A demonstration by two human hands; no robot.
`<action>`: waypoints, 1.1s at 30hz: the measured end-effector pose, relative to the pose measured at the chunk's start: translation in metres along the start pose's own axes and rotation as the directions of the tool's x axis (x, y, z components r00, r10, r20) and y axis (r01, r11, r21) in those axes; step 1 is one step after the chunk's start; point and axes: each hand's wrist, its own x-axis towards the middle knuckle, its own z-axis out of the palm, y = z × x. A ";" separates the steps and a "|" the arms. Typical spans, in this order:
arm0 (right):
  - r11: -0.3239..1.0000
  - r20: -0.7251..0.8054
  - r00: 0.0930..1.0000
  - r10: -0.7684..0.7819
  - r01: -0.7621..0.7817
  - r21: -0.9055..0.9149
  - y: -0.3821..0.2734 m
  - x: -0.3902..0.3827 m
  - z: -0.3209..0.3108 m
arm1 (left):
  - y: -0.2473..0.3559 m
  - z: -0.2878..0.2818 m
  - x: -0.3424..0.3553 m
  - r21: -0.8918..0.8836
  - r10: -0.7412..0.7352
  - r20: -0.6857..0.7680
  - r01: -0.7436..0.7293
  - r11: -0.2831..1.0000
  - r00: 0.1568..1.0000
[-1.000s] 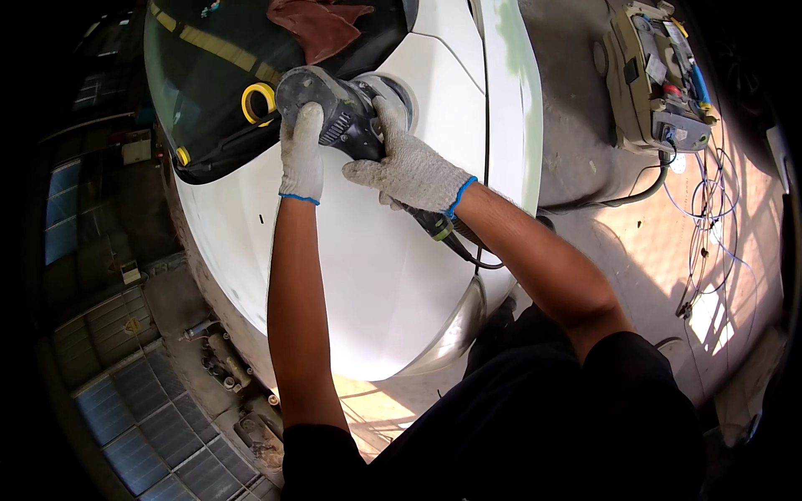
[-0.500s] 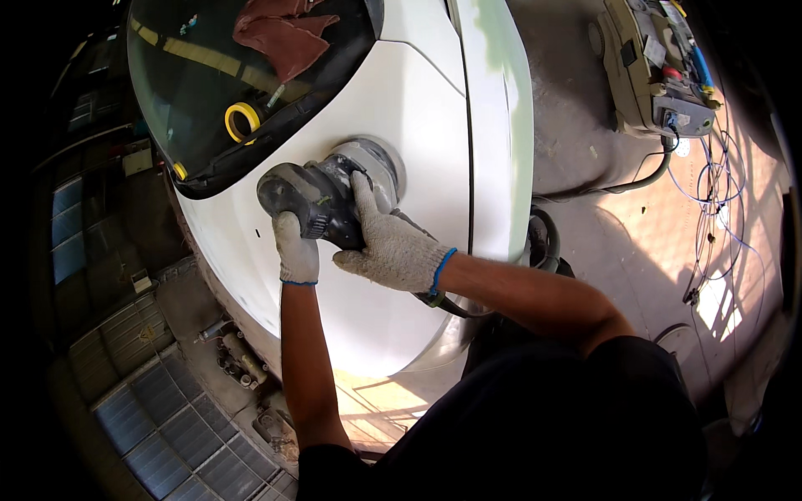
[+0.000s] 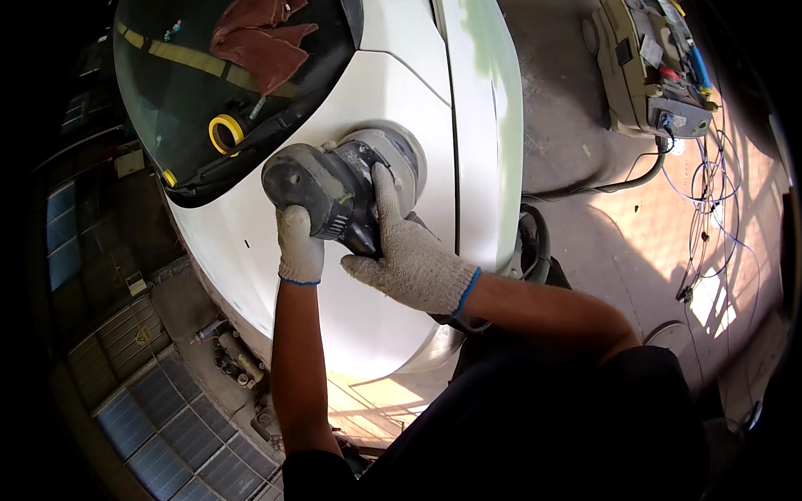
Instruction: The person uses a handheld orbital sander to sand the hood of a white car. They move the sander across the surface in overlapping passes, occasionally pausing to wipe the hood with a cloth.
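Observation:
My gloved left hand (image 3: pixel 298 244) grips the rear housing of a dusty black power sander (image 3: pixel 322 179). My gloved right hand (image 3: pixel 405 263) holds the sander's body, fingers lying along it. Its round pad rests on the white painted panel (image 3: pixel 368 326) below the windshield (image 3: pixel 175 79). A yellow tape roll (image 3: pixel 236 127) sits near the dark wiper strip, and a crumpled maroon cloth (image 3: pixel 259 46) lies on the glass.
At the upper right stands a wheeled machine with tools on top (image 3: pixel 635 75), joined to a thick hose (image 3: pixel 635 179). Loose cables (image 3: pixel 710 209) lie on the sunlit floor. Pale green patches mark the car's right edge (image 3: pixel 501 75). Dark equipment (image 3: pixel 234 359) is at the lower left.
The sander, held in both hands, moved down from beside the tape roll, away from the windshield, then shifted slightly right across the white panel. The view has also shifted a little.

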 end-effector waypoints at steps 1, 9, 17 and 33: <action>0.997 0.037 0.999 0.039 -0.042 0.071 0.000 0.010 -0.009 | 0.003 0.000 0.009 0.015 -0.025 -0.032 0.025 1.000 0.999; 0.992 0.063 0.993 0.101 -0.106 0.067 -0.027 0.037 -0.056 | 0.028 0.022 0.068 0.143 0.032 0.013 -0.034 0.989 0.999; 0.996 -0.006 1.000 0.029 -0.028 0.082 -0.023 0.041 -0.069 | 0.035 0.036 0.084 0.195 0.027 0.071 -0.040 0.980 0.997; 0.992 -0.112 0.993 0.035 -0.021 0.126 -0.031 0.045 -0.088 | 0.053 0.067 0.111 0.172 -0.001 -0.063 0.012 0.985 0.998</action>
